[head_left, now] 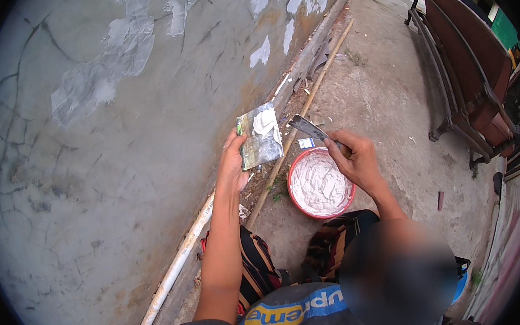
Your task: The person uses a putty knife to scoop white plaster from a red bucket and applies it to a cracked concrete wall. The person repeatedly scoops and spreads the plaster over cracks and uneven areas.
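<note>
My left hand (231, 161) grips the edge of a flat rectangular board (259, 150), held up close to the cracked grey wall. A dab of white paste (264, 123) lies on the board's upper part. My right hand (356, 158) is closed round a putty knife (309, 127) with a dark blade, its tip pointing toward the board but apart from it. Below the right hand stands a round red tub (292, 195) filled with thick white paste (321, 183), its surface swirled.
The grey wall (121, 185) on the left has cracks and white patches. A white pipe (173, 268) and a long bamboo pole (326, 68) run along its foot. Brown benches (460, 73) stand at the right. A small blue-and-white packet (306, 143) lies beyond the tub.
</note>
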The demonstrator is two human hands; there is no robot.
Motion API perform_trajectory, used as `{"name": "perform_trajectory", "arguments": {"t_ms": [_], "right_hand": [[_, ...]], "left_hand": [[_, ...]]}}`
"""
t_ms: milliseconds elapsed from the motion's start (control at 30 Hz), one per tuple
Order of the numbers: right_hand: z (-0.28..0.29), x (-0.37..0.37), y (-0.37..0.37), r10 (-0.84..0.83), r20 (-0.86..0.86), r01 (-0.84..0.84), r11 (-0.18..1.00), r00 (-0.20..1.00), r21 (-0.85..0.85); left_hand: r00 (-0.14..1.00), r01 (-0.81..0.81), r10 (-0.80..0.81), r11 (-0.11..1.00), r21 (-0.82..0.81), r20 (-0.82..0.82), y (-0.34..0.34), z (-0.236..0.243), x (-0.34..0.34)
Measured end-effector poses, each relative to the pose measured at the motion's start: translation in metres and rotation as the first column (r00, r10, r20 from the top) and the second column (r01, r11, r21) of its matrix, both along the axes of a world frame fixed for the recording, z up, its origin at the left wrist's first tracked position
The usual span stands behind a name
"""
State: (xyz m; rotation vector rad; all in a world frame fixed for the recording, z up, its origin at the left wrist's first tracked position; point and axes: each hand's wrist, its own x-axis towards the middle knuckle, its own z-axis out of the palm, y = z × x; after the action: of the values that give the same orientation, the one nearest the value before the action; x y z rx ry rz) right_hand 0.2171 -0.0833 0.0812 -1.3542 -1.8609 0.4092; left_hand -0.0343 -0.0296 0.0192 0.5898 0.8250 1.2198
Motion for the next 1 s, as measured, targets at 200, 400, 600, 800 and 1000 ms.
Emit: {"name": "perform_trajectory", "arguments": {"t_ms": [200, 400, 600, 800, 1000], "right_hand": [[-0.009, 0.001, 0.011, 0.012, 0.058, -0.012, 1.0, 0.998, -0.005], [-0.012, 0.003, 0.008, 0.103, -0.021, -0.104, 0.994, 0.994, -0.046], [-0.006, -0.001, 0.002, 0.088, -0.023, -0.088, 0.996, 0.996, 0.024], [-0.015, 0.006, 0.017, 0.187, -0.571, -0.378, 0.895, 0.799, -0.236], [-0.015, 0.0, 0.037, 0.178, -0.719, -0.569, 0.746, 0.672, -0.347]], "left_hand": [[0.999, -0.012, 0.012, 1.0, -0.009, 0.032, -0.001, 0.001, 0.007], [0.999, -0.043, 0.044, 0.999, 0.025, -0.024, -0.002, 0.006, 0.008], [0.998, -0.055, 0.055, 0.998, -0.005, -0.038, -0.001, 0.002, 0.005], [0.929, 0.295, -0.244, 0.942, -0.159, 0.279, 0.0, -0.005, -0.004], [0.726, 0.558, -0.417, 0.822, -0.113, 0.547, -0.013, 0.009, 0.022]]}}
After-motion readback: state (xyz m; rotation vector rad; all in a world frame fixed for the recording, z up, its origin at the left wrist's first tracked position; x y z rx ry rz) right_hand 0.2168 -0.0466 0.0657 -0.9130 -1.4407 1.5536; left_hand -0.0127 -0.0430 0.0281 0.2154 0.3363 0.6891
